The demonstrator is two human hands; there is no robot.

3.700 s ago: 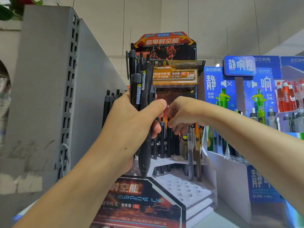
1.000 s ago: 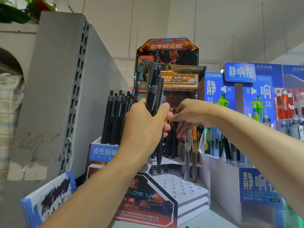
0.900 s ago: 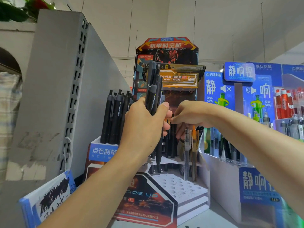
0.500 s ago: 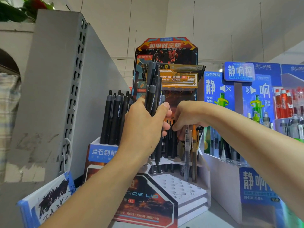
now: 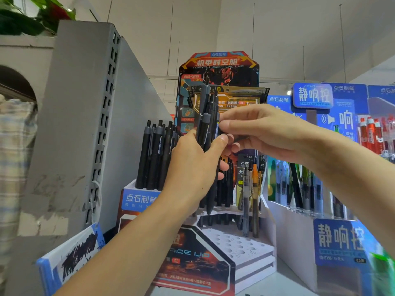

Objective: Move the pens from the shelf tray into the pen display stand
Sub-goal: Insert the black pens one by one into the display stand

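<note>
Head view: left hand (image 5: 192, 165) gripped a bundle of black pens (image 5: 208, 133) upright, held in front of the pen display stand (image 5: 241, 246). Right hand (image 5: 263, 131) pinched one pen near its upper barrel with thumb and fingertips (image 5: 224, 124), apparently to pull it out. Stand's near tiers showed open holes; far rows already held pens. More black pens stood in a box (image 5: 139, 197) at left. Pens looked light, rigid, smooth plastic, likely slippery; best gripped mid-barrel, one at a time.
</note>
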